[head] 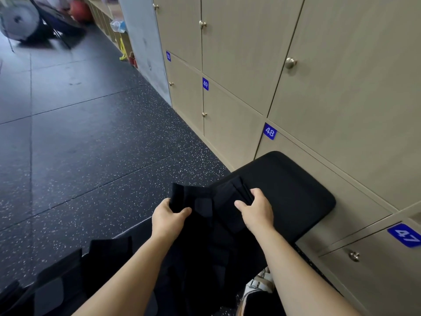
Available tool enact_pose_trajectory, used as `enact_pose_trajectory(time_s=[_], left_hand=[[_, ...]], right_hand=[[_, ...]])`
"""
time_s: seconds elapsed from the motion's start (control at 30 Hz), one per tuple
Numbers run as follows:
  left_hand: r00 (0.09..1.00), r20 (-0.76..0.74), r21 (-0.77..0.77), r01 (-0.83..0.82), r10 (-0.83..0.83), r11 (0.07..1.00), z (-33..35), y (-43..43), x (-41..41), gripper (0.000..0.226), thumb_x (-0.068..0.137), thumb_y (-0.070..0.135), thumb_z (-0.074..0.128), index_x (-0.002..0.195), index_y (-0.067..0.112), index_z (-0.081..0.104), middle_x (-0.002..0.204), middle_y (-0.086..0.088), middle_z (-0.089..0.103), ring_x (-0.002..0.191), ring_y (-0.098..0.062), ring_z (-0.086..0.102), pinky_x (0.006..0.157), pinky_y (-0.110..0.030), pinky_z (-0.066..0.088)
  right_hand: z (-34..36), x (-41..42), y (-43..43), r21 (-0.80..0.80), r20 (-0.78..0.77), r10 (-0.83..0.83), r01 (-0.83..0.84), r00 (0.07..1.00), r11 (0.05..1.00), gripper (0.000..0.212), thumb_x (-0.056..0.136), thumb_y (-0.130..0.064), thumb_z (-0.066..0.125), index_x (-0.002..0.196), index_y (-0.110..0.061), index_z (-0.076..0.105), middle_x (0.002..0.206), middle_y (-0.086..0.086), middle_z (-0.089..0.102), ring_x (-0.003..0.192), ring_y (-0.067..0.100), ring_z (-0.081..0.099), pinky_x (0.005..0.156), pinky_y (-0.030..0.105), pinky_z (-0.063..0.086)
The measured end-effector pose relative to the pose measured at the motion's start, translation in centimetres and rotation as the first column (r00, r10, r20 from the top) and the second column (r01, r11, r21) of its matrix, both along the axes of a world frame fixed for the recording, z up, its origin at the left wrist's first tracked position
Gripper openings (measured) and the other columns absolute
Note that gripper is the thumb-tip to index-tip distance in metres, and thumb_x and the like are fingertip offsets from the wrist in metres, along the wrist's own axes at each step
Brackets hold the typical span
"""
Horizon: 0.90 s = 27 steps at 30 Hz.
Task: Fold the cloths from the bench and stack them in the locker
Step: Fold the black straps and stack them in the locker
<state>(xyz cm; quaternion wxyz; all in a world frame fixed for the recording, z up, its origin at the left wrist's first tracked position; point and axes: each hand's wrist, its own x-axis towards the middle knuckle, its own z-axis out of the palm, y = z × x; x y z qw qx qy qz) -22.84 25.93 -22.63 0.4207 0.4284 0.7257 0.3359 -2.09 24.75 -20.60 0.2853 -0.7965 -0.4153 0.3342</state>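
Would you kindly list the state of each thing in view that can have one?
cloth: rumpled, not yet folded, held over the bench.
left hand: grips the cloth's left edge.
right hand: grips a bunched part of the cloth.
locker doors: all shut.

Right side: the lockers (239, 53) form one unbroken wall, and every door in view is closed, so there is no way into any compartment.
Knobs: small round knobs (290, 63) stick out from the flat doors.
Bench: the bench (296, 190) stands close against the lowest row of lockers, in front of the door under label 48. Its far end is bare.
Above the near end: the left hand (167, 218) and right hand (257, 210) grip a black cloth (205, 213) that hangs between them and fills this space.
Left side: the floor (91, 144) lies open as far as a distant fan (19, 21).
Lower left: more dark cloths (102, 252) lie spread beside the left forearm.
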Motion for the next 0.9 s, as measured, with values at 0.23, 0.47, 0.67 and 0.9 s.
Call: enact_pose_trajectory(time_s=[0.23, 0.47, 0.67, 0.9], left_hand=[[0.992, 0.126, -0.031, 0.012, -0.008, 0.999, 0.8, -1.0, 1.6, 0.020, 0.074, 0.013, 0.080, 0.090, 0.018, 0.069, 0.084, 0.000, 0.075, 0.080, -0.020, 0.072, 0.082, -0.044, 0.059], [0.946, 0.323, -0.020, -0.002, 0.009, 1.000, 4.3, -2.1, 4.0, 0.020, 0.079, 0.009, 0.077, 0.097, 0.015, 0.069, 0.088, -0.004, 0.076, 0.081, -0.022, 0.073, 0.082, -0.044, 0.060], [0.780, 0.619, -0.007, 0.123, -0.093, 0.992, 10.1, -5.8, 7.9, 0.016, 0.089, 0.005, 0.066, 0.105, 0.006, 0.067, 0.095, -0.017, 0.075, 0.086, -0.035, 0.073, 0.070, -0.044, 0.060], [0.669, 0.735, -0.023, 0.195, -0.115, 0.981, 13.9, -10.7, 10.5, 0.025, 0.095, 0.014, 0.046, 0.103, 0.010, 0.069, 0.099, -0.013, 0.075, 0.086, -0.026, 0.073, 0.072, -0.039, 0.058]], right_hand=[[2.1, 1.9, -0.9, 0.141, -0.083, -0.116, 0.127, 0.990, 0.982, 0.054, 0.085, -0.027, 0.069, 0.133, -0.014, 0.047, 0.126, 0.004, 0.058, 0.108, 0.023, 0.058, 0.093, 0.043, 0.051], [6.8, 2.5, -2.7, 0.332, -0.344, -0.107, 0.227, 0.933, 0.916, 0.027, 0.083, -0.020, 0.071, 0.107, -0.014, 0.060, 0.099, 0.001, 0.067, 0.092, 0.017, 0.064, 0.076, 0.028, 0.054], [8.6, 0.9, -6.4, 0.327, -0.503, -0.061, 0.255, 0.862, 0.910, 0.010, 0.085, -0.022, 0.071, 0.092, -0.019, 0.065, 0.095, 0.002, 0.071, 0.088, 0.016, 0.068, 0.079, 0.035, 0.058], [10.7, 3.0, -12.0, 0.362, -0.516, -0.038, 0.258, 0.856, 0.896, 0.013, 0.088, -0.022, 0.069, 0.099, -0.021, 0.062, 0.100, 0.002, 0.071, 0.095, 0.017, 0.068, 0.087, 0.040, 0.056]])
